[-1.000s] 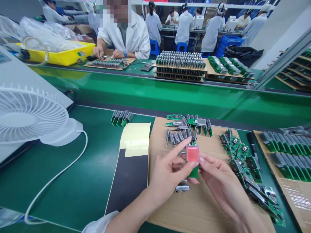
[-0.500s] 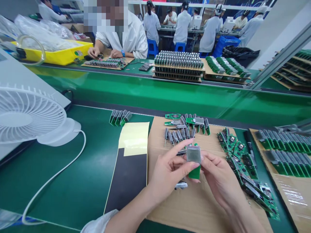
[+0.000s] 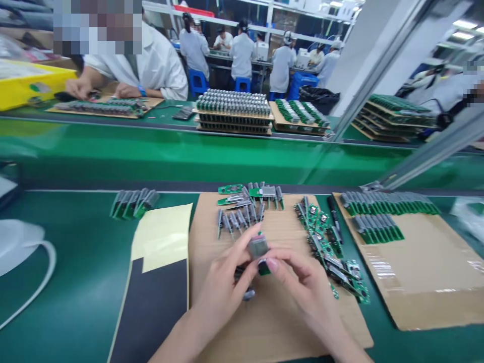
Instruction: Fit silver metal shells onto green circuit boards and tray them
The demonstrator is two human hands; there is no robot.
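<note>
The view has swung to the right since the earlier frames: the white fan has slid out of sight, and more of the cardboard sheet (image 3: 416, 262) with its rows of green boards now shows on the right. The red face seen a second ago on the small module (image 3: 258, 247) is gone; its face is now grey metal.

Both hands meet over the brown cardboard mat (image 3: 287, 322) on the bench (image 3: 75, 282). The left hand (image 3: 223, 287) pinches the module between thumb and forefinger, its fingers curled close around it. The right hand (image 3: 302, 282) closes on the same module from the other side, thumb tip pressing on its lower green edge.

Just beyond the fingertips lies a loose cluster of metal-capped boards (image 3: 242, 217). To the right of the right hand runs a scattered line of bare green boards (image 3: 325, 247), with a black pen (image 3: 335, 219) beside them. Left of the left hand lie a pale yellow sheet (image 3: 162, 237) and a black sheet (image 3: 151, 312). Farther beyond, across the green conveyor (image 3: 189, 151), a person in a white coat (image 3: 151, 60) works at another bench.
</note>
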